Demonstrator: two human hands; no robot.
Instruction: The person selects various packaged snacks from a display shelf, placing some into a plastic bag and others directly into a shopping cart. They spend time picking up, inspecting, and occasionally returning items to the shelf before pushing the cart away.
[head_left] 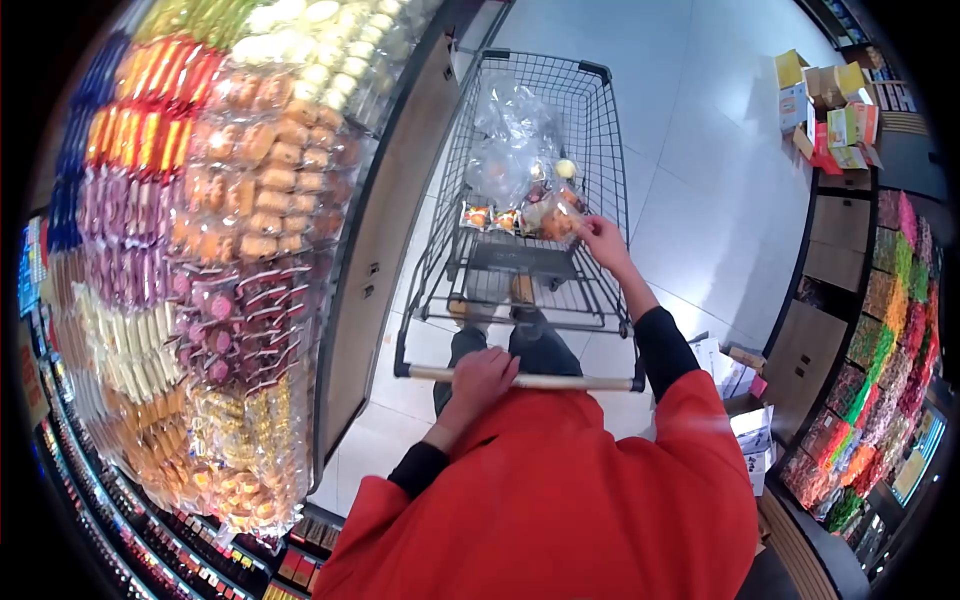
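A wire shopping cart (pixel 612 160) stands in front of me. My left hand (pixel 484 378) is closed around its pale handle bar (pixel 560 382). My right hand (pixel 602 244) reaches over the cart's right side, fingers pinched on a clear-wrapped brownish snack pack (pixel 560 218). Beside that pack, small wrapped snacks (pixel 476 215) with orange and white print lie in the basket. A round pale yellow item (pixel 566 169) and crumpled clear plastic bags (pixel 505 125) are farther forward. The exact kind of food in the held pack is too small to make out.
A tall display of packaged snacks (pixel 240 190) rises close on the left, above a wooden base (pixel 365 250). Opened cartons (pixel 828 110) stand at the upper right. Bins of colourful wrapped sweets (pixel 865 350) and white boxes (pixel 735 385) line the right side. Tiled floor (pixel 690 210) lies between.
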